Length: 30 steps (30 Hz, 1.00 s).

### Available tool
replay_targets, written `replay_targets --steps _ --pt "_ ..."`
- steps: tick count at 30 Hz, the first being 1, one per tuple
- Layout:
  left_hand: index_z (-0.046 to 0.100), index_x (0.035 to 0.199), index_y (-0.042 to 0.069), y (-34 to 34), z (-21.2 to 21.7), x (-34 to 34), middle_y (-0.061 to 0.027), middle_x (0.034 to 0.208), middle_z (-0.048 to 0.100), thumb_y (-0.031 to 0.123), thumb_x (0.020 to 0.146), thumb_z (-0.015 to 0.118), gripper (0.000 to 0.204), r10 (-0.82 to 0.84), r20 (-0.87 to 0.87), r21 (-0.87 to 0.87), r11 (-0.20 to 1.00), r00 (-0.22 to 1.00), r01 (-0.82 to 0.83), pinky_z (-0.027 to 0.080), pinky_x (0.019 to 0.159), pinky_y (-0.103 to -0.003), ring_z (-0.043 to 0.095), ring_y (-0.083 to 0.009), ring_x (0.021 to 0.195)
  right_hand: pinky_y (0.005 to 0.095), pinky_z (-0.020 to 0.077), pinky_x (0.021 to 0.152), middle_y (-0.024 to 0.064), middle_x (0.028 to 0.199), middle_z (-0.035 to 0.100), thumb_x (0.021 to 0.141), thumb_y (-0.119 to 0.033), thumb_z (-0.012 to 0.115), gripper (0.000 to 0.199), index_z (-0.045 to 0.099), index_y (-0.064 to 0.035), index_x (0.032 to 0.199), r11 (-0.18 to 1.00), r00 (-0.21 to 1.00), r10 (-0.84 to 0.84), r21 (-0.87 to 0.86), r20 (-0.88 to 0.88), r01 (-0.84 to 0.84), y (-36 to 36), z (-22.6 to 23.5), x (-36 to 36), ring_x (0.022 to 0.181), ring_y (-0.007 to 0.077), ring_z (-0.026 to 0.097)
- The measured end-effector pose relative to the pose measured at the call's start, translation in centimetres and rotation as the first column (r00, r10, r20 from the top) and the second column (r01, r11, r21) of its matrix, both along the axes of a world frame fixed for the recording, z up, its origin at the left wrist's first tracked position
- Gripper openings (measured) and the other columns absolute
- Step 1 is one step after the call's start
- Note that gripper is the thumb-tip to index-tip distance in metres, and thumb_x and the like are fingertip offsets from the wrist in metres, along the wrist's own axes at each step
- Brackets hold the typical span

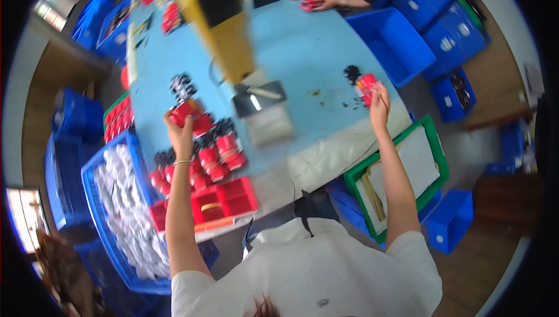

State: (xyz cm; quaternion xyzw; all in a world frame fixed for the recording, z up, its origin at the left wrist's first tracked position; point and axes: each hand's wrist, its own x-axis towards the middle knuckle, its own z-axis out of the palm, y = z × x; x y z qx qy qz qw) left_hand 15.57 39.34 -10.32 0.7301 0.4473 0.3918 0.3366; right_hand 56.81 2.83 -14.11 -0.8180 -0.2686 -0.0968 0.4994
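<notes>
My left hand (pixel 179 132) is closed around a red toy vehicle (pixel 185 111) on the left of the table. A black-and-grey wheeled part (pixel 183 86) shows just beyond it; whether the two are joined I cannot tell. Close to that hand, several red toy vehicles with black parts (pixel 214 163) stand in rows. Out to the right, near the table's edge, my right hand (pixel 379 106) grips another red toy vehicle (pixel 367 86), fingers wrapped on its near end. Black wheels (pixel 352 73) show at its far end, and small dark bits lie beside it.
Mid-table rises a blurred yellow machine (pixel 224 32) with a dark base plate (pixel 260 100). A red compartment tray (pixel 233 198) sits at the near left edge, beside a blue crate (pixel 99 192) of white wrapped pieces. Right are a green-rimmed crate (pixel 441 148) and blue bin (pixel 402 46). A co-worker's hand (pixel 330 4) holds a red toy.
</notes>
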Motion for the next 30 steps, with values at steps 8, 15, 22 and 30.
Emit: replay_targets --steps 8,15,22,30 --pt "0.059 0.1 0.005 5.2 -8.4 6.8 -0.0167 0.094 0.064 0.035 0.079 0.06 0.036 -0.376 -0.57 -0.173 0.924 0.731 0.34 0.047 0.075 -0.043 0.06 -0.0366 0.088 0.0409 0.0408 0.089 0.0168 0.109 0.056 0.07 -0.021 0.075 0.063 0.043 -0.0076 0.122 0.924 0.956 -0.282 -0.291 -0.082 0.248 0.3 -8.0 9.4 0.103 0.0341 0.052" --pt "0.044 0.121 0.0 -1.6 -2.1 4.6 -0.0209 0.118 0.05 0.02 0.076 0.066 0.054 -0.134 -0.477 0.273 0.917 0.869 0.291 0.04 0.092 -0.042 0.046 -0.0361 0.112 0.0366 0.0432 0.068 0.0132 0.083 0.056 0.064 -0.008 0.079 0.042 0.051 -0.0029 0.094 0.967 0.979 -0.134 0.236 0.152 0.096 -1.9 -0.8 -2.5 0.079 0.0272 0.054" --pt "0.032 0.127 -0.004 -18.8 11.5 4.2 -0.0219 0.128 0.04 0.01 0.062 0.078 0.081 -0.769 -0.229 0.1 0.592 0.597 0.8 0.034 0.101 -0.04 0.042 -0.0354 0.118 0.0373 0.0431 0.075 0.0098 0.1 0.055 0.059 -0.011 0.079 0.05 0.049 -0.0084 0.1 0.735 0.675 0.678 -0.239 0.292 -0.635 -2.6 14.8 -20.8 0.085 0.0277 0.052" --pt "0.026 0.132 0.004 -22.1 10.9 -5.7 -0.0197 0.134 0.032 0.014 0.065 0.079 0.086 -0.74 0.025 0.139 0.669 0.672 0.731 0.029 0.107 -0.04 0.036 -0.0353 0.125 0.0445 0.04 0.079 0.0073 0.104 0.057 0.073 -0.028 0.074 0.048 0.046 -0.0126 0.109 0.64 0.692 0.7 0.272 0.178 -0.718 -1.9 16.6 -30.5 0.09 0.0256 0.051"
